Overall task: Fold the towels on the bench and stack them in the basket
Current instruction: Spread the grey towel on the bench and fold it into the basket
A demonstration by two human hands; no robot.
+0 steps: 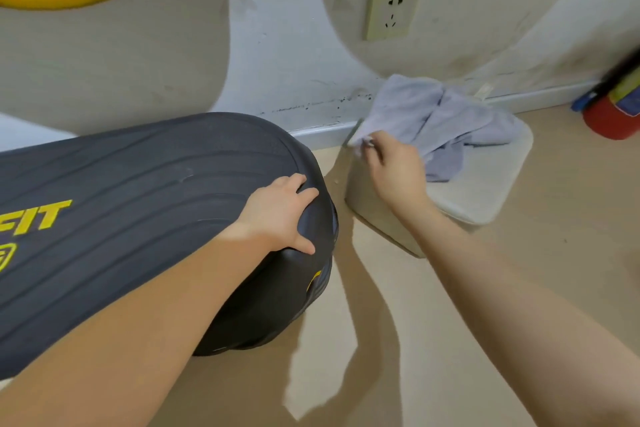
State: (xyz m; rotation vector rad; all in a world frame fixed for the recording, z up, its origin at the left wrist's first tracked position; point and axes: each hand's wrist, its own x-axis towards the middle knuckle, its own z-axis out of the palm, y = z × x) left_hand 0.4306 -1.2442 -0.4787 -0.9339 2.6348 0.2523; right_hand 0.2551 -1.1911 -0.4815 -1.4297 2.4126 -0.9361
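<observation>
A black ribbed bench point(138, 204) with yellow lettering fills the left of the view. My left hand point(280, 215) rests flat on its rounded right end, fingers spread. To the right, on the floor by the wall, stands a white fabric basket point(485, 198). A crumpled pale lilac towel point(436, 114) lies loosely in and over it. My right hand point(394, 170) pinches the towel's near left corner at the basket's rim.
A wall with a power socket point(393, 10) runs behind the bench and basket. A red cylinder with blue parts point(613, 114) stands on the floor at the far right. Tan floor point(450, 340) stretches in front of the basket.
</observation>
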